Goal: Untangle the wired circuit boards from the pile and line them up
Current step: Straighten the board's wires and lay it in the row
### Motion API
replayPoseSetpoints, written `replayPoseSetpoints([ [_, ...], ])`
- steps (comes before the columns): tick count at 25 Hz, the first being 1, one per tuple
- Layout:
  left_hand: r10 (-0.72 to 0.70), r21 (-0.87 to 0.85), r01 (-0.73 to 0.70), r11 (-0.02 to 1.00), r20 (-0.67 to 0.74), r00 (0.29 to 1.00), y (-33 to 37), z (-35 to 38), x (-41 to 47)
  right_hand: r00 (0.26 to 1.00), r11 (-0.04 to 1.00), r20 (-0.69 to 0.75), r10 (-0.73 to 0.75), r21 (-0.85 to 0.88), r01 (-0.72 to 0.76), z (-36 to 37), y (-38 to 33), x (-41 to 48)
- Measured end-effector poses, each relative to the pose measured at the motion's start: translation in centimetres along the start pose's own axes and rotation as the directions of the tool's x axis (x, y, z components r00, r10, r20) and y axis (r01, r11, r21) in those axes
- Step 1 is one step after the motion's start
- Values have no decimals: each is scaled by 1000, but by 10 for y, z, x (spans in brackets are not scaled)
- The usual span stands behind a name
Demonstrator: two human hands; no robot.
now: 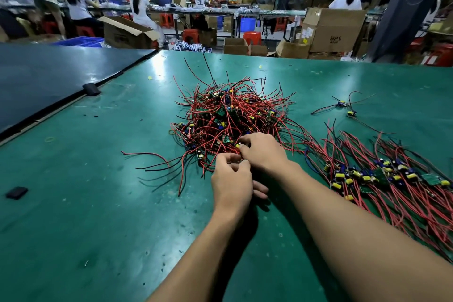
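Right hand [263, 152] pinches a board [237, 146] by its yellow part, thumb against forefinger. Left hand [231, 179] sits just below it with fingers curled, pinching the red leads [234, 155] as far as I can tell; the contact is partly hidden. The two-hand hold makes sense: one anchors the part, the other feeds wire out so the tangle doesn't come along. Table [98, 203] is under the grip and all round it, a flat green mat, so freed parts should slide rather than snag. Pile [228, 110] is straight beyond the grip and touches the fingertips. Its red and black wires loop through each other with boards buried mid-heap, so picking from the near rim is probably the low-drag option. Row [367, 176] lies right of the grip beside the right forearm, boards roughly in line and leads fanned to both sides, which makes for a short carry from the pick point. The pile still looks like the bigger lot, so I'd call it mid-task. Two strays [343, 104] sit far right and beyond the grip, well apart from pile and row; can't tell if they're rejects. Band [49, 139] and a black block [16, 192] are far left, clear of the work. Risk: pull too hard and neighbouring boards drag out too.
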State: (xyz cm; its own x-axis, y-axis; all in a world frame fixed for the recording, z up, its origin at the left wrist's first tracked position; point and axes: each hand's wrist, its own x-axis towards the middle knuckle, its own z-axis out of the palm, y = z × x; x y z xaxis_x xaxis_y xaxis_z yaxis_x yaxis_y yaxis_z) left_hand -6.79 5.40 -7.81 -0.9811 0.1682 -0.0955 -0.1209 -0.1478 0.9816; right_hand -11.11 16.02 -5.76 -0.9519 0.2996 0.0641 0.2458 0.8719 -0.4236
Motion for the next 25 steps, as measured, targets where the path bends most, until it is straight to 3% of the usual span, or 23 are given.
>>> replayPoseSetpoints([
  [3, 27, 45, -29, 999, 51, 998, -2, 1, 0, 996, 999, 83, -34, -11, 35, -8, 5, 2],
  [10, 33, 98, -41, 994, 79, 996, 0, -1, -5, 995, 997, -72, -71, 31, 73, -7, 9, -11],
  [14, 34, 115, -46, 992, 102, 994, 5, -3, -10, 994, 993, 55, -94, -64, 97, -15, 12, -6],
  [19, 25, 69, -30, 997, 83, 996, 8, 0, -11, 968, 988, 206, -142, -26, 151, -20, 13, 0],
  [25, 26, 44, -28, 999, 58, 998, 7, 1, -11, 971, 979, 125, -203, 61, 197, -21, 20, -5],
])
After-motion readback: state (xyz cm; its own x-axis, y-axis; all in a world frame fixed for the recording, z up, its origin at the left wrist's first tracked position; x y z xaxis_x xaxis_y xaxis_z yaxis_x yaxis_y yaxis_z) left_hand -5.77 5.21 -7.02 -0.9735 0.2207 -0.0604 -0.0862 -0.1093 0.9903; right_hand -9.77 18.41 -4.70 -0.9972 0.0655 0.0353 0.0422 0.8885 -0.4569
